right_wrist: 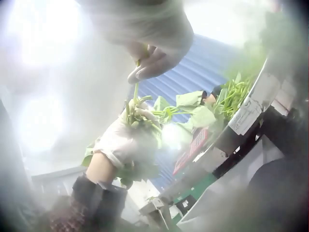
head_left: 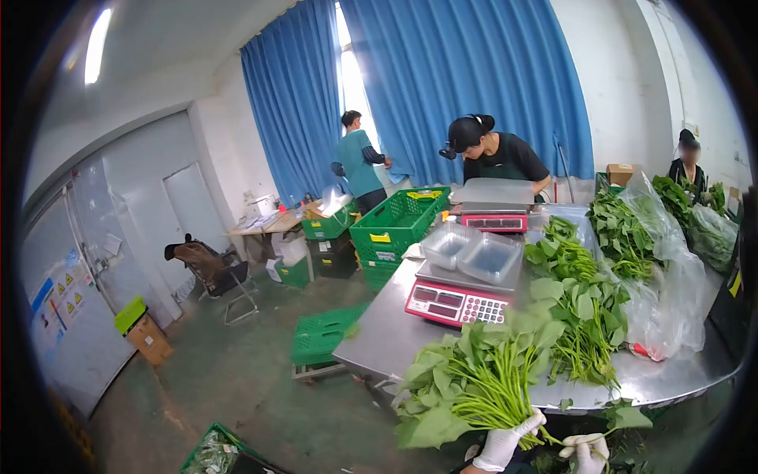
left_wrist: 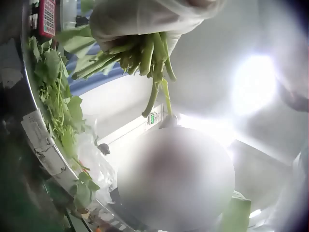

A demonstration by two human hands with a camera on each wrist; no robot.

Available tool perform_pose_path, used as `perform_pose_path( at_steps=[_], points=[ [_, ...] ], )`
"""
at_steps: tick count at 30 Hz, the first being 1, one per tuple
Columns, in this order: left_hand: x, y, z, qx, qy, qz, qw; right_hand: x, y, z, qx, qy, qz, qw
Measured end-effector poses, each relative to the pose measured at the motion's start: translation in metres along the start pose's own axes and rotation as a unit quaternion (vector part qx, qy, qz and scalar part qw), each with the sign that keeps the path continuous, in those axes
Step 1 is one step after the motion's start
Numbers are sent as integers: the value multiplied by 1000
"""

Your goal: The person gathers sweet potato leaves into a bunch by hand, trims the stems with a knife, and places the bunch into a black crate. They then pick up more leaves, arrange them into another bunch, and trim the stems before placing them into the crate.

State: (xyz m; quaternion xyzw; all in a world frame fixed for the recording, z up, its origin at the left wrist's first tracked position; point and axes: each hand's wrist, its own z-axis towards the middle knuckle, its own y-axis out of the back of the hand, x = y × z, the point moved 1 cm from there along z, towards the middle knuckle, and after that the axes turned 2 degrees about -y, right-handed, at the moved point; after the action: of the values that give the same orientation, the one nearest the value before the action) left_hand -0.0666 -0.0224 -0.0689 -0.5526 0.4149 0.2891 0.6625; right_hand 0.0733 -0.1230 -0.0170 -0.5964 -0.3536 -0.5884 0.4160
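My gloved left hand point(head_left: 505, 449) grips a thick bunch of leafy greens point(head_left: 493, 379) by the stems, beyond the table's near edge. The leaves fan out up and to the left, while the cut stem ends point(left_wrist: 145, 55) stick out below the fist in the left wrist view. Just right of it, my gloved right hand point(head_left: 588, 453) pinches a single thin stem point(right_wrist: 136, 91) between thumb and fingers. In the right wrist view that stem runs down to the stem ends at the left fist. A loose leafy sprig point(head_left: 628, 416) lies near the right hand.
On the metal table point(head_left: 379, 347) stands a red-fronted scale point(head_left: 458, 304) bearing clear plastic trays point(head_left: 489, 259). More bunches of greens point(head_left: 588, 324) and a clear plastic bag point(head_left: 671, 300) lie to the right. A person point(head_left: 505, 154) works behind a second scale; green crates point(head_left: 399, 225) stand left.
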Motion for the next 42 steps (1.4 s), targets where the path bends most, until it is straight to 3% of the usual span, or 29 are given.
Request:
perform_pose_path(
  at_steps=[2,3,5,6,7,9,11,13,15,16,17,18,19,21,23,25,27,29,32,35,37,39,42],
  points=[
    [-7,-18,-9,-6,-47,25,999,-9,17,-5,-38,-17,4,999],
    [-11,-19,-5,-1,-37,22,999,-13,26,-7,-87,24,51,995],
    [-22,-1,9,-80,-72,2,994,-60,97,7,-201,169,-150,953],
    [-23,15,18,-86,-82,-29,993,-94,133,15,-312,118,106,937],
    [-30,25,23,-88,-83,-59,991,-132,168,19,-408,73,352,840],
    [-43,33,23,-119,-55,-74,989,-200,238,-3,-298,66,447,841],
    [-35,45,25,-107,-30,-65,992,-212,241,-23,-391,-187,560,706],
    [-21,52,25,-104,14,-109,988,-205,201,-10,-342,-174,396,834],
    [-18,50,21,-120,45,-115,985,-137,135,15,-205,-113,227,945],
    [-16,46,22,-106,27,-148,983,-99,103,28,-178,-83,111,974],
    [-15,42,26,-89,5,-183,979,-68,82,43,-147,-47,-9,988],
    [-19,36,24,-92,18,-198,976,-63,74,63,-133,71,-166,975],
    [-18,40,23,-89,17,-197,976,-66,66,85,-114,183,-317,924],
    [-15,53,22,-27,3,-233,972,-62,48,127,-75,77,-309,945],
    [-18,57,20,-39,-11,-210,977,-53,31,160,29,-113,-225,967],
    [-20,66,19,-46,-43,-175,983,-59,15,175,120,-151,-60,979],
    [-21,67,19,-61,-46,-173,982,-60,-4,168,59,-81,35,994],
    [-21,62,15,-148,-25,-25,988,-52,-21,141,37,32,14,999],
    [-14,47,12,-146,-32,11,989,-51,-48,97,13,272,-150,951],
    [-7,39,8,-119,-40,17,992,-58,-58,67,43,351,-258,899],
    [-6,43,5,-131,-13,-16,991,-68,-59,59,58,349,-279,893],
    [-7,48,1,-119,-12,-13,993,-72,-60,59,121,329,-173,920],
    [-7,49,-2,-81,-8,-3,997,-72,-62,58,126,260,-97,952]
  ],
)
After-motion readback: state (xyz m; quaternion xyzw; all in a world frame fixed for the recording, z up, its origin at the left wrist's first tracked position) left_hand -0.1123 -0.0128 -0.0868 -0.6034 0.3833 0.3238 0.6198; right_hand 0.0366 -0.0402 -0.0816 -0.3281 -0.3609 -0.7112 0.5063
